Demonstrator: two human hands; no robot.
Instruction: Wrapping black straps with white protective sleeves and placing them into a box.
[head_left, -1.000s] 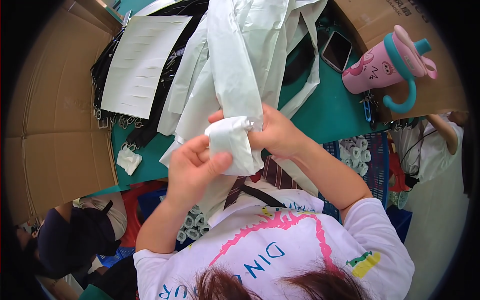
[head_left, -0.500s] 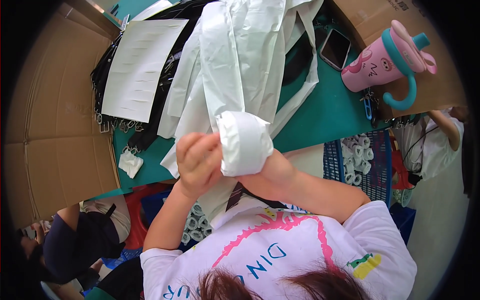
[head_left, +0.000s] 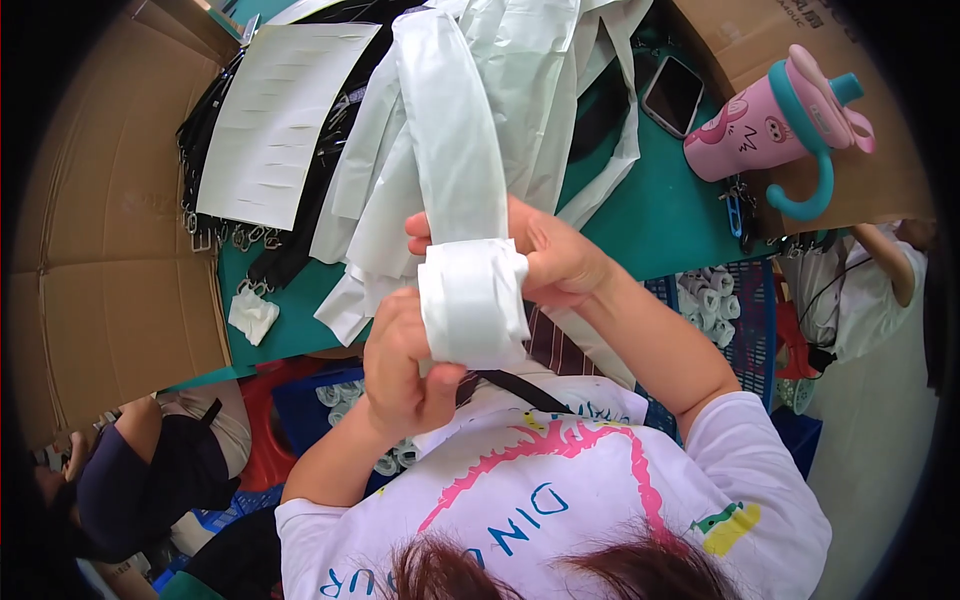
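Note:
A white roll, wound in a flat papery strip, is held up over the near edge of the table. My left hand is closed on its left side, the thumb at the lower edge. From the right, my right hand grips the roll's upper right part, with fingers passing behind the strip. A long white strip runs from the top of the roll toward the far side. What the roll has at its core is hidden. More white strips lie loosely piled on the table beyond it.
A slit white sheet lies over black straps with metal clasps at left. Right are a phone and a pink tumbler. A cardboard wall stands left; a blue basket of white rolls sits below the table.
The roll has turned and come slightly toward me. A strip now stretches taut from it. My right hand has moved up behind the strip, and my left hand has closed on the roll's side.

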